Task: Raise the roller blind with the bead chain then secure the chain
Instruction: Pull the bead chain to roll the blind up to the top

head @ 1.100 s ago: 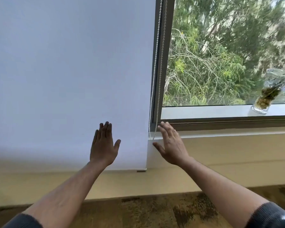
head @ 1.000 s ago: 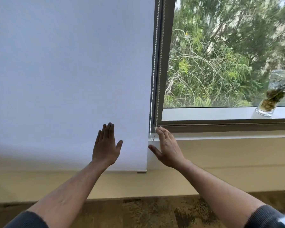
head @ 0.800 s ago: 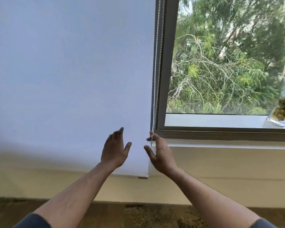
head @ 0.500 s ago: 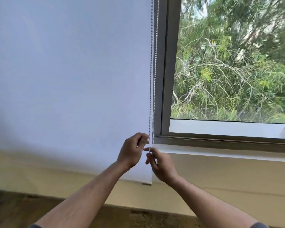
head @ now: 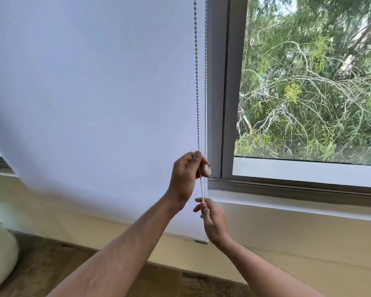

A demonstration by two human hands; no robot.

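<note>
- Blind (head: 94, 93): white fabric fills the frame from 9 to 12 o'clock; it hangs fully down, its bottom bar ending below the sill (head: 287, 209)
- Window (head: 308, 82): bare pane at 2 o'clock, green trees behind it; grey frame just right of the blind's edge
- Left hand (head: 185, 176): at centre, curled closed; thumb and fingers pinch one strand of the chain
- Right hand (head: 213, 221): at 6 o'clock of the left hand, well below it; fingertips pinched closed on the chain's bottom loop
- Chain (head: 196, 82): two beaded strands drop from 12 o'clock along the blind's right edge; taut between the hands
</note>
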